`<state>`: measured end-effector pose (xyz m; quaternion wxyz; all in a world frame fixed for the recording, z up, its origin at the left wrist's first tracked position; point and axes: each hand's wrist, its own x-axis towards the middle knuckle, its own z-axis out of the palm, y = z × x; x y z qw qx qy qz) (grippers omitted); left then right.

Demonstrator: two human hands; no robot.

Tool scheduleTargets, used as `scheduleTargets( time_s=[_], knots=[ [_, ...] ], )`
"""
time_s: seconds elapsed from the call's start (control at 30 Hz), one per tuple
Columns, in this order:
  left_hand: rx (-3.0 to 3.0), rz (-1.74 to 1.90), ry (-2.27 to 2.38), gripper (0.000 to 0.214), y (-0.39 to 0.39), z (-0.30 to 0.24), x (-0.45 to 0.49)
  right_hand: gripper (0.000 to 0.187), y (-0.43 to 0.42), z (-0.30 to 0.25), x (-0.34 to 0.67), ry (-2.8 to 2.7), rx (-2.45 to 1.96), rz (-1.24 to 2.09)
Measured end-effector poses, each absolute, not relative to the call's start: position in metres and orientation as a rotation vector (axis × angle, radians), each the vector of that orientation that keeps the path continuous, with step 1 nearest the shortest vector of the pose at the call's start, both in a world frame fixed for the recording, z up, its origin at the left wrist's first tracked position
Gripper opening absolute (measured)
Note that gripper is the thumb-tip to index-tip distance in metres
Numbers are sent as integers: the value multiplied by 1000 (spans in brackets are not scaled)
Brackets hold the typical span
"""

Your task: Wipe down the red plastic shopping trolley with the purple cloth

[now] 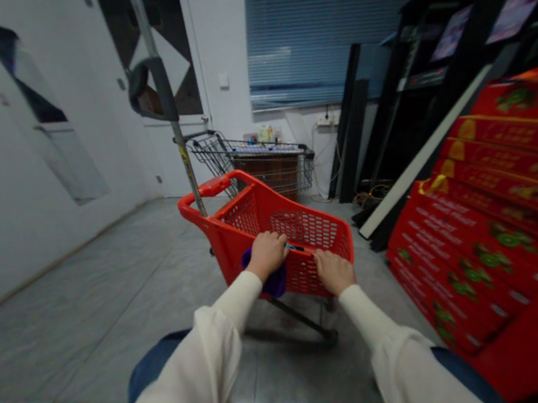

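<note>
A red plastic shopping cart [303, 226] with perforated sides stands in front of me. My left hand [267, 253] is closed at its near side rim. A purple cloth [276, 282] hangs under that hand against the cart's side. Further right along the same rim, my right hand [334, 271] has its fingers curled over the edge. Between the hands a small dark-and-light mark [296, 247] shows on the rim, too blurred to read. A metal pole [185, 157] with a grey loop grip [154, 90] rises by the cart's handle.
Behind the red cart are a wire shopping cart [221, 151] and a brown cabinet [268, 175] with small items on top. Stacked red boxes [488, 249] lie close on my right. Dark boards [352, 128] and a pale plank [424, 158] lean nearby. A white wall [67, 171] bounds the left.
</note>
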<state>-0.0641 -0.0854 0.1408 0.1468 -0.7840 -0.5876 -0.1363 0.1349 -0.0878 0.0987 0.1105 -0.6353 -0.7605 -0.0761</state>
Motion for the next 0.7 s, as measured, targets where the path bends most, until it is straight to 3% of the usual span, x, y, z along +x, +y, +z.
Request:
scheduleTargets(
  time_s=[0.27,0.47,0.7],
  knots=[
    [-2160,-476,-1786,20,-89,126,-55,41,-98,100,107,-2198,-1801,-230],
    [-2306,-397,-1682,26,-78,134,-76,40,-89,102,138,-2334,-1669,-148],
    [-2205,-558,-1737,24,-84,117,-54,38,-83,84,147,-2400,-1499,-138]
  ],
)
